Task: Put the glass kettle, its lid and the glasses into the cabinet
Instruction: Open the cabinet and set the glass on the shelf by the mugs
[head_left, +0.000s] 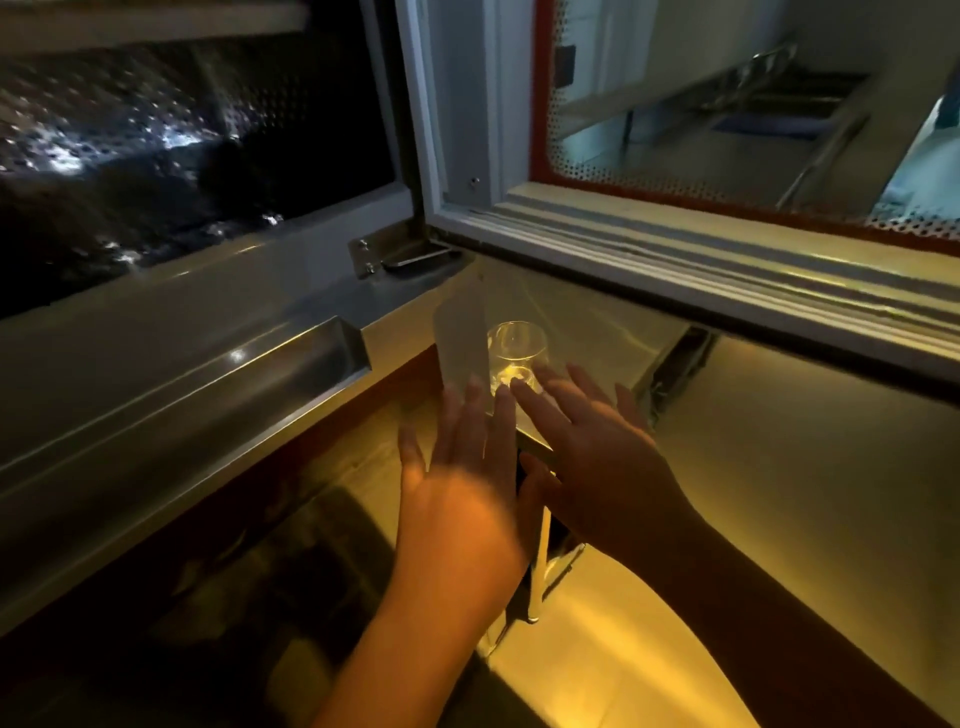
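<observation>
Hovering just before 1 upright glass (517, 353), the left hand (467, 467) and right hand (597, 457) spread straight fingers and hold nothing, likely readying to cup it from both sides. It stands on the yellow-lit surface (779, 467) beneath the open cabinet door (727, 249).

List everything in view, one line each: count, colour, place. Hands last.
glass: one, clear, upright on the yellow-lit surface below the open door.
translucent panel: one, pale grey, upright just left of the glass.
cabinet door: one, grey frame with a red-edged window, swung open at upper right.
hinge bracket: one, silver, at the door's lower left corner.
steel ledge: one, grey metal with a recess, left of centre.
perforated panel: one, dark, upper left.
left hand: one, fingers straight, holding nothing, short of the glass.
right hand: one, fingers spread, holding nothing, fingertips by the glass base; contact unclear.
</observation>
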